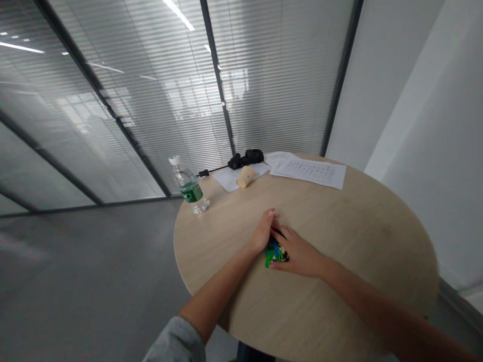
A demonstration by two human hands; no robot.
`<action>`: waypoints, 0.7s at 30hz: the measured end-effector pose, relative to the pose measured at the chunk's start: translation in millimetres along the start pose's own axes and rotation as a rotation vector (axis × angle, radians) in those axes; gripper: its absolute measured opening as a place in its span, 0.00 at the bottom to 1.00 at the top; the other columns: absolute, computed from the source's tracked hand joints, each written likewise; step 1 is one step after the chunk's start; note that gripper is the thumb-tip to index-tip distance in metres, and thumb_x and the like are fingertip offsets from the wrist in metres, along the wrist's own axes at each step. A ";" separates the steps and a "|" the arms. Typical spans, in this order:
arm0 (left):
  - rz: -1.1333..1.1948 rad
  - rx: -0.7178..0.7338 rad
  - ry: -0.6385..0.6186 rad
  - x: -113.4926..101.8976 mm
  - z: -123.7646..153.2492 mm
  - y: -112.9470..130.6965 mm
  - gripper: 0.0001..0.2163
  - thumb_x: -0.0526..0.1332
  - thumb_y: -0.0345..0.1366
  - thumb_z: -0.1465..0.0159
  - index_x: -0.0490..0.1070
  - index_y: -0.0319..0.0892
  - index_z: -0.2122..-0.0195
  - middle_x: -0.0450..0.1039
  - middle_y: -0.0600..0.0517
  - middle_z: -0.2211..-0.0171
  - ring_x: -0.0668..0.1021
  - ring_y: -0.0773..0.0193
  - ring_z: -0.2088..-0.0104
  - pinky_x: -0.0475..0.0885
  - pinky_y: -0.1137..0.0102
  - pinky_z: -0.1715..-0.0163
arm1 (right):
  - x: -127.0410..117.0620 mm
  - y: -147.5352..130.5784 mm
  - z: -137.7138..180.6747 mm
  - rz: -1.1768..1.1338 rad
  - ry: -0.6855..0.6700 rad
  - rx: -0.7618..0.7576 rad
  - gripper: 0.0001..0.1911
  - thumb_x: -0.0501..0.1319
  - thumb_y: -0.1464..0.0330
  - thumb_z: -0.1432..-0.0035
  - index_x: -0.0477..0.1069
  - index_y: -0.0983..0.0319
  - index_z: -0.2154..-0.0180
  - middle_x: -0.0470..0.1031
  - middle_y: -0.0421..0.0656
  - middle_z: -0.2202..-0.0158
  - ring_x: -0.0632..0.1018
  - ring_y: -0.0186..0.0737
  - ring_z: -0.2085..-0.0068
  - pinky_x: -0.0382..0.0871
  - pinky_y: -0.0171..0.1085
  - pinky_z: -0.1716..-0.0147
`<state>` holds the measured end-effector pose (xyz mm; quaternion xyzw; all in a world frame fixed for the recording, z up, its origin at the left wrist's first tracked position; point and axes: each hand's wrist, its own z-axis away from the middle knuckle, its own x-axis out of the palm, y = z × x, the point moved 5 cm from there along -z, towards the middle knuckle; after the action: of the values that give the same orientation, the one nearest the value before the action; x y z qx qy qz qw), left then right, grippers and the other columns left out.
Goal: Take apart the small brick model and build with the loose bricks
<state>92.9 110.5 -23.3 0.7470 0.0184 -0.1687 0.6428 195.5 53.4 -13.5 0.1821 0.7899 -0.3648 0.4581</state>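
Note:
A small cluster of colourful pieces [276, 251], green, blue, white and dark red, lies on the round wooden table. They look like tiny toy bricks, though single pieces are too small to make out. My left hand [264, 231] rests along the left side of the cluster, its fingers stretched away from me. From the right, my right hand [300, 254] curves around it, thumb near the front edge and fingers at the back, apart from each other. The fingertips of both hands meet behind the cluster. Part of it is hidden under my right hand.
A water bottle [191, 190] with a green label stands near the left edge of the table [358, 226]. Toward the back are a beige paper cup [245, 177] on its side, a black bundle [247, 158] with a cable, and printed sheets [313, 172].

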 end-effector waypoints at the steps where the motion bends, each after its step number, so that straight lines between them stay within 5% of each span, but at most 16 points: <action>1: 0.035 -0.001 -0.014 -1.0 -1.5 -1.9 0.24 0.36 0.47 0.32 0.56 0.40 0.43 0.67 0.44 0.48 0.71 0.60 0.49 0.64 0.59 0.45 | 0.4 0.0 0.6 0.002 0.000 -0.009 0.45 0.64 0.53 0.52 0.53 0.68 0.39 0.56 0.57 0.40 0.57 0.52 0.39 0.55 0.48 0.41; 15: 0.048 0.110 -0.126 5.4 19.3 18.8 0.26 0.40 0.51 0.33 0.61 0.38 0.45 0.68 0.43 0.49 0.71 0.58 0.49 0.62 0.59 0.44 | 2.6 -1.2 3.0 -0.016 0.007 0.003 0.44 0.66 0.53 0.57 0.58 0.64 0.42 0.58 0.55 0.42 0.58 0.57 0.40 0.56 0.53 0.43; 21: -0.083 0.171 -0.341 3.0 30.8 32.3 0.22 0.49 0.48 0.34 0.62 0.41 0.44 0.66 0.44 0.45 0.67 0.56 0.45 0.59 0.57 0.42 | -0.5 -3.1 3.0 -0.016 0.003 0.034 0.38 0.68 0.56 0.57 0.63 0.65 0.46 0.62 0.54 0.45 0.61 0.54 0.42 0.57 0.51 0.43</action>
<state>96.6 74.6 3.1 0.7580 -0.0743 -0.3201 0.5634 195.6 49.1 -12.7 0.1840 0.7858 -0.3816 0.4507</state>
